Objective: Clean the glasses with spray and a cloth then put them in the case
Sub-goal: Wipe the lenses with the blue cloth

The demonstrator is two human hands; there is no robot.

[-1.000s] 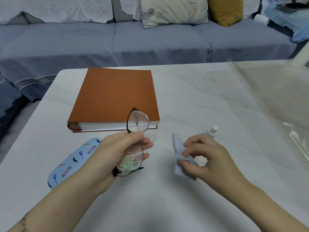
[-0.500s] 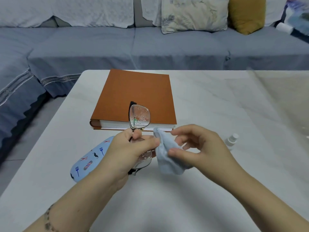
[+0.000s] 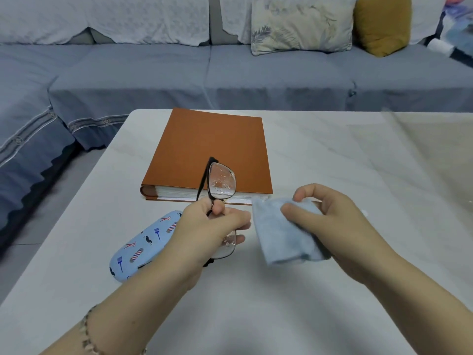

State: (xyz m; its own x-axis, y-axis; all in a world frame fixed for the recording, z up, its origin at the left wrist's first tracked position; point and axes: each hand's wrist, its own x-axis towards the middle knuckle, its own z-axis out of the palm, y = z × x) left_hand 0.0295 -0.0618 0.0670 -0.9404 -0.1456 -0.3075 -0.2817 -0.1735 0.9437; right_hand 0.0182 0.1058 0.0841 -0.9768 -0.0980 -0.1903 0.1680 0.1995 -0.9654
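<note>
My left hand (image 3: 210, 226) grips the black-framed glasses (image 3: 221, 183) at the bridge, holding them on end above the table. The upper lens is covered in spray droplets; the lower lens shows partly under my fingers. My right hand (image 3: 332, 216) pinches a light blue cloth (image 3: 284, 237), which hangs just right of the glasses without touching them. A light blue glasses case (image 3: 143, 249) with barber-themed prints lies shut on the table under my left wrist. The spray bottle is hidden behind my right hand.
A thick orange book (image 3: 212, 149) lies on the white marble table (image 3: 332, 155) just beyond the glasses. A clear plastic sheet (image 3: 430, 149) covers the table's right side. A blue sofa with cushions (image 3: 299, 24) stands behind the table.
My right hand lifted the cloth off the table and brought it up beside the glasses, spreading it wider. My left hand raised the glasses slightly. The spray bottle went out of sight behind my right hand.
</note>
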